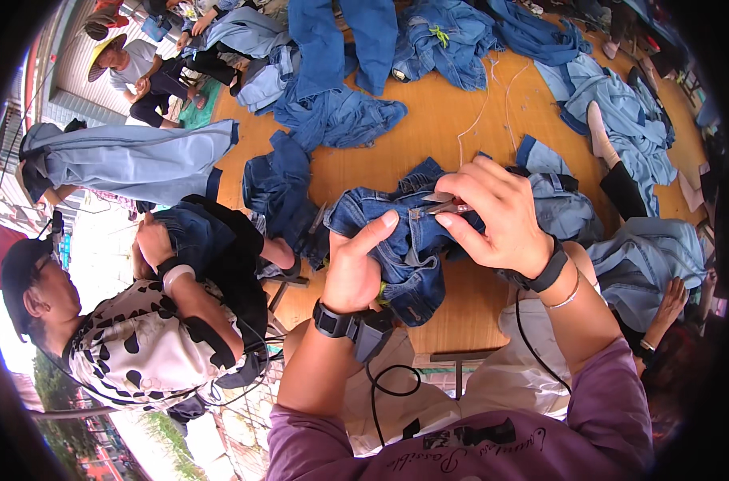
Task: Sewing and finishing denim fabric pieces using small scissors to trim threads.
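Note:
A pair of dark blue jeans is bunched up in front of me at the near side of the wooden table. My left hand grips the waistband at its left, the thumb lying on top of the cloth. In my right hand is a small pair of metal thread snips, held between thumb and fingers. Its blades point left, close over the waistband by a belt loop. Whether they touch the cloth I cannot tell. Part of the jeans is hidden beneath my hands.
More denim lies about the wooden table: a dark blue piece to the left, a blue heap at the far side, light blue jeans at the right. A co-worker sits close on my left. Loose white cord trails across the tabletop.

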`<state>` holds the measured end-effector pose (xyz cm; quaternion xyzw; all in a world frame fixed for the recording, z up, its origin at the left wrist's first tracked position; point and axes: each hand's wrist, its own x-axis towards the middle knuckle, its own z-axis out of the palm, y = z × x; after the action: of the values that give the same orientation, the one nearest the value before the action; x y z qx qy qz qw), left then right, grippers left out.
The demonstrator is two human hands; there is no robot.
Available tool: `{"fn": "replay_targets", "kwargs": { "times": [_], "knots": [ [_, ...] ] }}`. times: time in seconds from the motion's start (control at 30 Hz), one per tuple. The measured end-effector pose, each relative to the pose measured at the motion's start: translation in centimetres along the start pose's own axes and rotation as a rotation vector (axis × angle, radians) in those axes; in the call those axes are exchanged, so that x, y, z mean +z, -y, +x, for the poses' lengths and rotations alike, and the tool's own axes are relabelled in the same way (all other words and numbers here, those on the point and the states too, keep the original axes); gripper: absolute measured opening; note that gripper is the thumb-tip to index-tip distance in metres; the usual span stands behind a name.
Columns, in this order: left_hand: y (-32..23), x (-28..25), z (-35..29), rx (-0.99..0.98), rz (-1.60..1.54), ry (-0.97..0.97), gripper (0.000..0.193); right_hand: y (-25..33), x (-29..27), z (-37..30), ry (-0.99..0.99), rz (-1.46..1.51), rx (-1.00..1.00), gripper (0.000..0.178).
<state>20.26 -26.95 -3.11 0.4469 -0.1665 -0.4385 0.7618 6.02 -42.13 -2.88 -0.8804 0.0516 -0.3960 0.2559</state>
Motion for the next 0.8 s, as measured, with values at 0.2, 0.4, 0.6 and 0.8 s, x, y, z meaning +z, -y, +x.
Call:
{"fn": "replay_targets", "kwargs": {
  "times": [0.2,0.4,0.6,0.8],
  "knots": [
    [0.27,-0.11,0.05,0.011,0.025,-0.006,0.010,0.05,-0.14,-0.20,0.017,-0.128,-0.081,0.027],
    [0.34,0.06,-0.06,-0.017,0.004,-0.037,0.011,0.04,-0.44,-0.04,0.037,-0.142,-0.106,0.026],
    [0.38,0.12,-0.09,-0.024,-0.001,-0.028,0.010,0.21,-0.28,0.01,0.038,-0.147,-0.104,0.027],
    [0.47,0.27,-0.05,-0.011,0.019,-0.011,0.010,0.39,-0.11,0.07,0.042,-0.132,-0.100,0.027]
  ]
}}
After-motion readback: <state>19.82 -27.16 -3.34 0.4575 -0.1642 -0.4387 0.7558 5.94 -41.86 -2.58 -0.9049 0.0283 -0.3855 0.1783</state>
